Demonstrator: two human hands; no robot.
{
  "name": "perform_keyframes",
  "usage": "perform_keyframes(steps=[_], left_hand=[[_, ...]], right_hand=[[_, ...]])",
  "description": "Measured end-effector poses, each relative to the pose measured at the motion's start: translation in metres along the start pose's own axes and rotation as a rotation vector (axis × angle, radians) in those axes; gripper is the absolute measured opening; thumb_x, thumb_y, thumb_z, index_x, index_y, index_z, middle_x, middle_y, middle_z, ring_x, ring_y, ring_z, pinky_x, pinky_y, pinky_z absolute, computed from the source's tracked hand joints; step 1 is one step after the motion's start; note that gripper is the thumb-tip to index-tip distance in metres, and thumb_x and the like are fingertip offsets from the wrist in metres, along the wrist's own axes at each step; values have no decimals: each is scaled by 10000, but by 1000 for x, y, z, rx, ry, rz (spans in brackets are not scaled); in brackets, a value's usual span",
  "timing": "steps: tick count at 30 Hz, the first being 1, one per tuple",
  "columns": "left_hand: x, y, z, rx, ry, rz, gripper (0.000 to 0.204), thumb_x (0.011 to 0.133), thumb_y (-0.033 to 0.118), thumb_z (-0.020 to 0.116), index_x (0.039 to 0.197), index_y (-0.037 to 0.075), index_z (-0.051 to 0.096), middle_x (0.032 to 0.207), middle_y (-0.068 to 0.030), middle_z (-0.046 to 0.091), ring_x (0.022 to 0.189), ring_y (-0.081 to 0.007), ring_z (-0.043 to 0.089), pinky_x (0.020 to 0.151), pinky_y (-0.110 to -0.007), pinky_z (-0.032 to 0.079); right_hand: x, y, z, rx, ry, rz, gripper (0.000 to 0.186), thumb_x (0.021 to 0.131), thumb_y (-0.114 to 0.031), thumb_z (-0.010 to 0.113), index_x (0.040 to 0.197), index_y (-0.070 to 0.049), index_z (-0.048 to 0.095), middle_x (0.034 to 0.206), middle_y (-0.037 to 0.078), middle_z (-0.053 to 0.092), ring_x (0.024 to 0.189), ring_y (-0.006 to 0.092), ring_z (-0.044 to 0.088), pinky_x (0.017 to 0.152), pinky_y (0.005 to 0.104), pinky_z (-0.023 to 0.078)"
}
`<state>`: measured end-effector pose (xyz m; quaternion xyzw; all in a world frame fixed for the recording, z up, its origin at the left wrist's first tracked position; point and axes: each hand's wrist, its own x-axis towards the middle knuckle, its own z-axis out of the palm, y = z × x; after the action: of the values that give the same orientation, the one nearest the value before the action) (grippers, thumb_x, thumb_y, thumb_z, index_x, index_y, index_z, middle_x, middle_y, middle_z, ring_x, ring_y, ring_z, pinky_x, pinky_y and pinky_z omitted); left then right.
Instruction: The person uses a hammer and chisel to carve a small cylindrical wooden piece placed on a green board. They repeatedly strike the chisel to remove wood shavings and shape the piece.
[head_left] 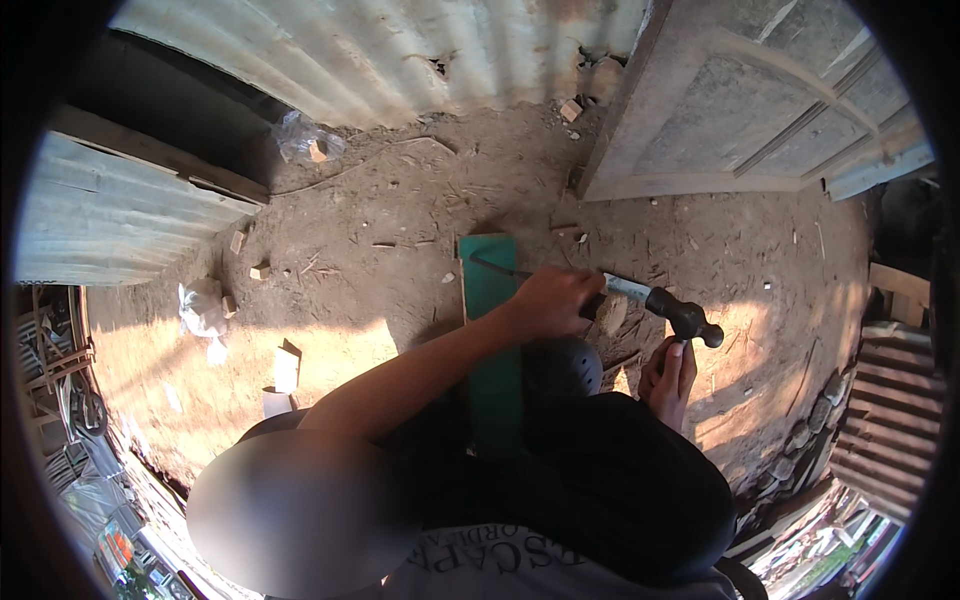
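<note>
Fingers of the left hand (560, 302) are closed around a hooked tool (627, 287), and those of the right hand (670, 382) are curled around a hammer (689, 319) close under its head.

The dirt floor (360, 220) spreads under everything, part in shade and part in bright sun. Rippled metal sheets form a wall (380, 60) at the far side, with a wooden door (700, 110) standing to the right of it and another metal sheet (120, 225) at the left. The person's dark clothing (620, 480) fills the near middle. A long green board (490, 305) runs away from it, the left forearm crossing above.

The hammer is right of the board, its flat face close against the pale end of the hooked tool; whether the two touch, I cannot tell. That tool points left through the fist, its thin dark hook over the board's far end. A dark shoe (575, 365) with holes shows just right of the board. One clear plastic bag (290, 135) lies by the far wall, and a white bag (200, 307) farther left, near a small wood block (260, 272).
</note>
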<state>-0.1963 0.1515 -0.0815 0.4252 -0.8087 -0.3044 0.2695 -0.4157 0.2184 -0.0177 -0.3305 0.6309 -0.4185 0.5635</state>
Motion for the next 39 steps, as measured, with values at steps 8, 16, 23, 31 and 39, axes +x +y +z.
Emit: perform_keyframes(steps=[8,16,23,31,39], left_hand=[[7,-3,-6,64,146,-166,448,660,208,751,1033,32,577,926,-161,647,818,-356,649,701,-436,530],[37,-21,-68,-276,584,-221,221,738,118,719,916,1,659,789,-142,676,733,-274,677,651,-383,521],[20,-40,-115,-452,466,-464,171,770,71,688,920,-6,659,776,-56,680,704,-89,595,661,-297,503],[16,-29,-103,-481,549,-382,160,758,72,678,900,3,649,752,-53,665,678,-102,594,646,-298,494],[10,-36,-99,-518,621,-357,95,739,61,676,816,15,643,616,-1,575,596,-52,493,557,-286,437]], right_hand=[[0,-3,4,-6,9,14,259,1022,-355,409,924,-117,440,586,-55,308,421,29,239,370,202,172],[24,-45,5,-184,-210,-197,213,1028,-265,389,1034,-76,487,573,-53,316,415,21,241,368,208,184],[37,-174,80,-620,-479,-583,227,1004,-203,464,1029,14,526,632,17,460,550,81,416,511,247,334],[48,-178,144,-939,-586,-891,250,996,-204,466,1076,33,465,651,229,564,663,442,583,595,466,428],[28,-206,161,-734,-446,-735,275,1005,-272,452,1027,3,447,631,221,542,604,445,537,573,463,407]])
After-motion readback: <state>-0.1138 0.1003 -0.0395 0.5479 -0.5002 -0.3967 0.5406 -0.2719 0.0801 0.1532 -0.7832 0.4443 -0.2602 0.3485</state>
